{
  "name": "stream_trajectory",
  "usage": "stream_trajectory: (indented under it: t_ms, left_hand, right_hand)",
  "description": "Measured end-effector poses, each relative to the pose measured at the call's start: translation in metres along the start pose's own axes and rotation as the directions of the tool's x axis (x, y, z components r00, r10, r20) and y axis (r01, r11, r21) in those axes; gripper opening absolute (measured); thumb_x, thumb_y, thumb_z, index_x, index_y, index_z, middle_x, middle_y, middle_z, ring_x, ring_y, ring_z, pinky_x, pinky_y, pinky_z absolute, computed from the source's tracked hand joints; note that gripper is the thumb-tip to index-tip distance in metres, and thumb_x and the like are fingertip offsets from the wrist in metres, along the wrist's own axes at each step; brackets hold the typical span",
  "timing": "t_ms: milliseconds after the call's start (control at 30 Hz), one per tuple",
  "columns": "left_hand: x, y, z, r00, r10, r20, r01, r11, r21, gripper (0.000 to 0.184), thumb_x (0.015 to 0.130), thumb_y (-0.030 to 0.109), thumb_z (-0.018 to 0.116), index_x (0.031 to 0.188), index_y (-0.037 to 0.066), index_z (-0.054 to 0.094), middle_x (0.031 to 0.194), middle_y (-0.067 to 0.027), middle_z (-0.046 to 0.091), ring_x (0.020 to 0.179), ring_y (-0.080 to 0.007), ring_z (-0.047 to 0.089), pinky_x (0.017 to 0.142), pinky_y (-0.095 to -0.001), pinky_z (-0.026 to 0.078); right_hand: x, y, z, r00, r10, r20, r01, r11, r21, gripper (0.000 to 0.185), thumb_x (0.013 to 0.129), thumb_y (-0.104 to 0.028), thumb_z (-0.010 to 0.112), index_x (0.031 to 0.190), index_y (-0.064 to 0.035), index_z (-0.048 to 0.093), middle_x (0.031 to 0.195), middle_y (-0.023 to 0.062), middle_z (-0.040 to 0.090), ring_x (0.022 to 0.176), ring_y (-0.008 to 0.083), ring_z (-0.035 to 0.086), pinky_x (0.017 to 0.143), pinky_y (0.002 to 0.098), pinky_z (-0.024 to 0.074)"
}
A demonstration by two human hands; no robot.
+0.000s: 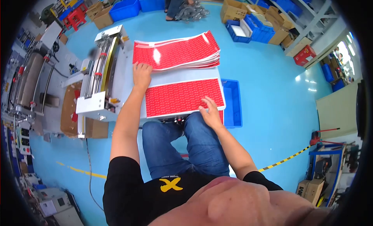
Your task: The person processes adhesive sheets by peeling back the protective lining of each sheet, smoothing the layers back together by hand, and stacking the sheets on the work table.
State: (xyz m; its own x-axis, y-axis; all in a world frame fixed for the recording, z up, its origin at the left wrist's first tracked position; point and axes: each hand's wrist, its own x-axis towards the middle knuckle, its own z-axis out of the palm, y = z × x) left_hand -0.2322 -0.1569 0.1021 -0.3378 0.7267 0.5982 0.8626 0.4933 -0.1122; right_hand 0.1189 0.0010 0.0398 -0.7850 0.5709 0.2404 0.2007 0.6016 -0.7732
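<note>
A stack of glossy red printed sheets with white borders lies at the back of the white table, its right edges fanned and slightly raised. My left hand rests at the near left corner of this stack, fingertips touching the edge and the thumb hidden. In front, a single-looking red printed sheet lies flat close to my lap. My right hand is over its near right part, fingers apart and thumb spread, holding nothing. More red material shows below the table's near right edge.
A roller machine stands at the table's left, with a cardboard box beside it. A blue bin sits on the floor at the right. Farther back, a person handles a clear plastic bundle.
</note>
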Motion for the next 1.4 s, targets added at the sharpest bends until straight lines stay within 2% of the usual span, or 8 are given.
stream_trajectory:
  t_ms: [333, 567, 700, 800, 933, 1133, 1333, 1400]
  left_hand:
    - [0.007, 0.034, -0.05, 0.927, -0.129, -0.352, 0.07, 0.982, -0.176, 0.006, 0.08, 0.01, 0.069, 0.086, 0.01, 0.072, 0.094, -0.003, 0.073, 0.09, -0.0245, 0.063, 0.076, -0.0379, 0.048]
    - [-0.116, 0.107, -0.053, 0.962, -0.185, -0.201, 0.086, 0.904, -0.419, 0.012, 0.079, 0.002, 0.068, 0.09, 0.006, 0.073, 0.098, -0.0075, 0.072, 0.103, -0.0291, 0.065, 0.09, -0.039, 0.052]
    - [-0.163, 0.119, -0.041, 0.978, -0.207, -0.009, 0.171, 0.828, -0.534, 0.017, 0.08, 0.001, 0.068, 0.096, 0.003, 0.072, 0.1, -0.0113, 0.072, 0.106, -0.0331, 0.065, 0.092, -0.0416, 0.053]
    - [-0.187, 0.123, -0.031, 0.939, -0.234, 0.251, 0.341, 0.717, -0.608, 0.015, 0.08, 0.004, 0.069, 0.094, 0.001, 0.072, 0.107, -0.0128, 0.071, 0.113, -0.0347, 0.062, 0.097, -0.0422, 0.049]
    - [-0.181, 0.127, -0.039, 0.884, -0.448, 0.132, 0.429, 0.668, -0.607, 0.024, 0.08, 0.009, 0.071, 0.103, 0.002, 0.068, 0.113, -0.0173, 0.068, 0.117, -0.0341, 0.059, 0.099, -0.0409, 0.047]
    - [-0.189, 0.131, -0.023, 0.481, -0.785, 0.391, 0.806, 0.22, -0.55, 0.033, 0.085, 0.011, 0.069, 0.114, -0.001, 0.062, 0.101, -0.0148, 0.07, 0.087, -0.0287, 0.068, 0.08, -0.0354, 0.053]
    - [-0.204, 0.101, -0.025, 0.399, -0.61, 0.684, 0.751, -0.211, -0.626, 0.031, 0.09, 0.008, 0.066, 0.118, -0.005, 0.06, 0.094, -0.0094, 0.069, 0.077, -0.015, 0.065, 0.072, -0.026, 0.052]
    - [-0.217, 0.098, -0.024, 0.438, -0.581, 0.686, 0.653, -0.319, -0.687, 0.029, 0.092, 0.006, 0.065, 0.118, -0.005, 0.06, 0.094, -0.0081, 0.068, 0.077, -0.0128, 0.064, 0.071, -0.0247, 0.052]
  right_hand:
    - [0.008, -0.029, -0.003, 0.999, -0.044, 0.019, 0.043, 0.999, 0.021, 0.037, 0.087, -0.017, 0.067, 0.12, -0.0026, 0.062, 0.133, 0.0194, 0.054, 0.127, 0.0359, 0.049, 0.108, 0.0427, 0.0382]
    - [0.008, -0.028, -0.016, 0.991, -0.095, -0.095, 0.092, 0.995, -0.035, 0.036, 0.087, -0.011, 0.066, 0.121, -0.0006, 0.06, 0.121, 0.0172, 0.062, 0.117, 0.0319, 0.058, 0.102, 0.0386, 0.0447]
    - [0.002, 0.0, -0.004, 0.918, 0.386, 0.094, -0.393, 0.848, 0.355, 0.037, 0.093, -0.014, 0.062, 0.126, 0.0011, 0.056, 0.098, 0.0104, 0.069, 0.09, 0.0164, 0.064, 0.08, 0.0294, 0.0504]
    - [0.003, 0.044, 0.0, 0.921, 0.36, 0.147, -0.389, 0.852, 0.35, 0.038, 0.093, -0.014, 0.061, 0.127, 0.0015, 0.055, 0.096, 0.0105, 0.068, 0.087, 0.0147, 0.062, 0.076, 0.0287, 0.0489]
    - [0.032, 0.01, -0.015, 0.907, 0.321, 0.272, -0.353, 0.932, 0.08, 0.038, 0.093, -0.017, 0.063, 0.125, 0.0018, 0.057, 0.103, 0.0152, 0.07, 0.098, 0.0219, 0.067, 0.088, 0.0315, 0.0507]
    - [0.066, 0.007, 0.017, 0.889, 0.135, 0.437, 0.047, 0.924, -0.38, 0.056, 0.087, -0.033, 0.067, 0.133, -0.0027, 0.054, 0.143, 0.0241, 0.047, 0.136, 0.0371, 0.041, 0.113, 0.0442, 0.0343]
    - [0.046, -0.012, 0.031, 0.833, 0.24, 0.499, 0.118, 0.804, -0.583, 0.06, 0.084, -0.038, 0.068, 0.135, -0.0092, 0.054, 0.149, 0.0255, 0.038, 0.134, 0.0419, 0.041, 0.11, 0.0458, 0.0376]
    - [0.045, -0.029, 0.04, 0.816, 0.226, 0.531, 0.131, 0.824, -0.551, 0.052, 0.085, -0.035, 0.068, 0.128, -0.0082, 0.06, 0.134, 0.0214, 0.054, 0.126, 0.0363, 0.051, 0.104, 0.0446, 0.0432]
